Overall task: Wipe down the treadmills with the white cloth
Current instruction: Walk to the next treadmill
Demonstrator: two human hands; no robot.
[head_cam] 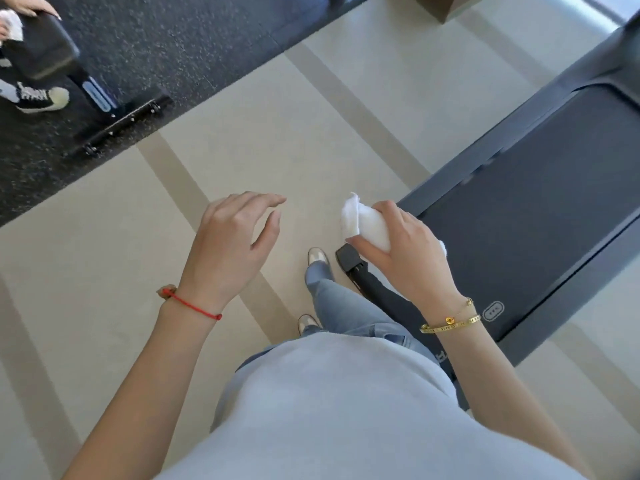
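Note:
My right hand (408, 251) grips a folded white cloth (363, 221), held in the air above the rear corner of a dark grey treadmill (540, 209). The treadmill's belt runs from the lower middle up to the right edge of the view. My left hand (235, 244) hovers over the beige floor to the left of the cloth, fingers relaxed and holding nothing. Neither hand touches the treadmill.
I stand on beige flooring (277, 140) with darker stripes, my feet beside the treadmill's rear end. At the upper left, on dark speckled matting (166, 46), stands a black machine (55, 53) on a wheeled base, with another person's hands and shoe by it.

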